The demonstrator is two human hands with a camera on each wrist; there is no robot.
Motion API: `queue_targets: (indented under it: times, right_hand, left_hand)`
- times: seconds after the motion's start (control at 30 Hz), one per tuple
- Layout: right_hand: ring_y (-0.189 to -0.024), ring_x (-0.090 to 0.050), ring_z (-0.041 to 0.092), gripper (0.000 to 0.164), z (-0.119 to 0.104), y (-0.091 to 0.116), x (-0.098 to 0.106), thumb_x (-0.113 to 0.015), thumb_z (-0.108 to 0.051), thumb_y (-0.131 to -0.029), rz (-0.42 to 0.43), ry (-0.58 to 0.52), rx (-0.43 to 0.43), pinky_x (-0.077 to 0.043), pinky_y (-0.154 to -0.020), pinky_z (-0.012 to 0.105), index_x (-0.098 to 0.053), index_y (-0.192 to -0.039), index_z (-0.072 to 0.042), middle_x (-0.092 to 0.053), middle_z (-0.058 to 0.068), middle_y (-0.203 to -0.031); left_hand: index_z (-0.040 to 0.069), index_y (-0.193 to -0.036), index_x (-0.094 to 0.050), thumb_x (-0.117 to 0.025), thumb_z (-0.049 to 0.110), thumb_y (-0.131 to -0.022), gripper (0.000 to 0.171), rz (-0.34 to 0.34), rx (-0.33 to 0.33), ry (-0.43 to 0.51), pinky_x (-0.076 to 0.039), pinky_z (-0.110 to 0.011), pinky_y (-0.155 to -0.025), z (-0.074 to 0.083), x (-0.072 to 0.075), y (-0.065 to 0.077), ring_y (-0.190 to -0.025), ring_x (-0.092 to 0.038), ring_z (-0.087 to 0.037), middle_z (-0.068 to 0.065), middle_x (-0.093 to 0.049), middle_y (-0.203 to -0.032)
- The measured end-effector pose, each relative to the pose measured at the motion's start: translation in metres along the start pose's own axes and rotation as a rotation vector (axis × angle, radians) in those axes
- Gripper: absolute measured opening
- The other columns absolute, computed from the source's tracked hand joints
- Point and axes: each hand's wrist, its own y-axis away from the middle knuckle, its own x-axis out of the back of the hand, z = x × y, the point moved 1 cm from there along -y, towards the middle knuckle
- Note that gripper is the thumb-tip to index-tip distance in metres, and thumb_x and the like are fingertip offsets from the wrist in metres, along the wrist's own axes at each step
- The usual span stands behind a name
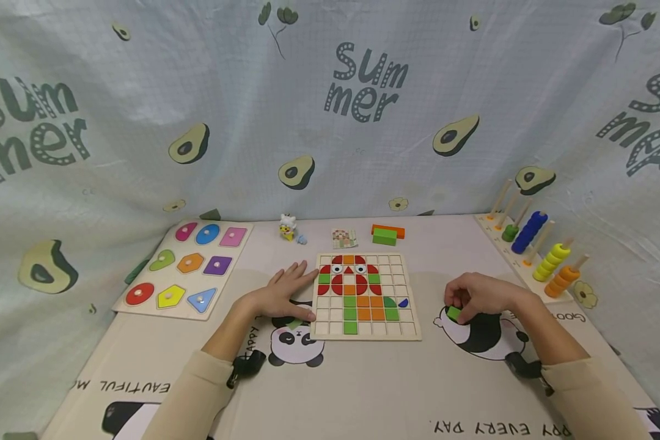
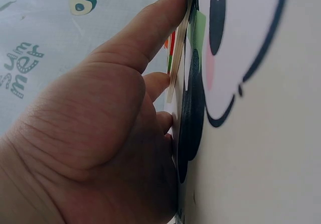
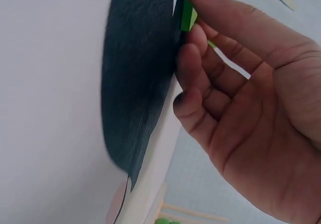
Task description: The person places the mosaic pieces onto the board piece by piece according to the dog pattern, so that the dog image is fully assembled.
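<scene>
A square wooden mosaic board [image 1: 329, 313] lies on the tabletop with a dog-like picture of red, green and orange pieces on its grid. My left hand [image 1: 280, 296] rests at the board's left side, fingers extended, thumb and fingertips touching the edge. The left wrist view has the thumb [image 2: 145, 33] against the board's wooden side. Right of the board, my right hand [image 1: 481, 296] pinches a small green block [image 1: 453, 313] between thumb and fingers, low over a printed panda. In the right wrist view the block [image 3: 188, 15] sticks out below the thumb; its rest is hidden.
A shape puzzle board [image 1: 198, 308] lies at left. At the back are a small figurine [image 1: 287, 227], a picture card [image 1: 344, 239] and a green block [image 1: 385, 236] by an orange one [image 1: 400, 232]. A peg stacker with coloured rings [image 1: 552, 261] stands at right.
</scene>
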Motion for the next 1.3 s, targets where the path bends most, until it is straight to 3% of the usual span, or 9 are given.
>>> queue_targets:
  times: [0.3, 0.43, 0.57, 0.8, 1.03, 1.3]
  right_hand:
    - [-0.070, -0.055, 0.016, 0.018, -0.013, -0.021, 0.002, -0.078, -0.006, -0.077, 0.174, 0.021, 0.094, -0.050, -0.061, 0.027, -0.063, -0.083, -0.014, -0.060, -0.004, -0.075]
    - [-0.074, -0.056, 0.016, 0.015, -0.036, -0.033, 0.003, -0.075, -0.008, -0.082, 0.198, -0.016, 0.180, -0.050, -0.064, 0.026, -0.070, -0.096, -0.014, -0.064, -0.005, -0.083]
    - [-0.079, -0.061, 0.017, 0.024, -0.065, -0.047, -0.004, -0.073, -0.011, -0.085, 0.156, -0.055, 0.257, -0.054, -0.070, 0.026, -0.072, -0.109, -0.012, -0.069, -0.005, -0.095]
    - [-0.078, -0.060, 0.010, 0.017, -0.102, -0.062, -0.030, -0.074, -0.018, -0.085, 0.013, 0.058, 0.301, -0.053, -0.068, 0.024, -0.075, -0.102, -0.019, -0.069, -0.010, -0.090]
    - [-0.070, -0.055, 0.007, 0.013, -0.106, -0.060, -0.041, -0.077, -0.016, -0.082, -0.043, 0.151, 0.262, -0.049, -0.061, 0.021, -0.077, -0.093, -0.023, -0.066, -0.012, -0.078]
    - [-0.071, -0.055, 0.007, 0.013, -0.102, -0.059, -0.047, -0.078, -0.017, -0.081, -0.052, 0.125, 0.264, -0.050, -0.062, 0.021, -0.077, -0.092, -0.024, -0.067, -0.011, -0.080]
  left_hand:
    - [0.028, -0.155, -0.013, -0.066, 0.068, -0.075, 0.104, 0.002, -0.002, -0.006, 0.005, -0.050, -0.118, -0.001, -0.001, 0.000, -0.148, 0.009, -0.027, -0.005, 0.002, -0.162]
    - [0.029, -0.155, -0.012, -0.066, 0.068, -0.075, 0.104, 0.002, 0.001, -0.006, 0.005, -0.050, -0.117, -0.002, 0.000, 0.000, -0.148, 0.009, -0.027, -0.005, 0.003, -0.162]
    - [0.028, -0.155, -0.012, -0.066, 0.068, -0.075, 0.104, 0.003, 0.000, -0.006, 0.005, -0.050, -0.117, -0.002, 0.000, 0.000, -0.148, 0.009, -0.027, -0.006, 0.002, -0.162]
    - [0.028, -0.155, -0.012, -0.066, 0.069, -0.074, 0.106, 0.001, -0.007, -0.003, 0.005, -0.051, -0.117, -0.001, 0.000, 0.001, -0.148, 0.009, -0.027, -0.006, 0.003, -0.162]
    - [0.028, -0.155, -0.012, -0.066, 0.069, -0.074, 0.106, 0.000, 0.001, -0.001, 0.005, -0.050, -0.117, -0.002, -0.001, -0.001, -0.148, 0.009, -0.026, -0.005, 0.003, -0.162]
    - [0.028, -0.155, -0.011, -0.066, 0.068, -0.075, 0.105, 0.001, -0.003, -0.011, 0.005, -0.050, -0.118, -0.003, -0.001, -0.002, -0.148, 0.009, -0.027, -0.005, 0.003, -0.162]
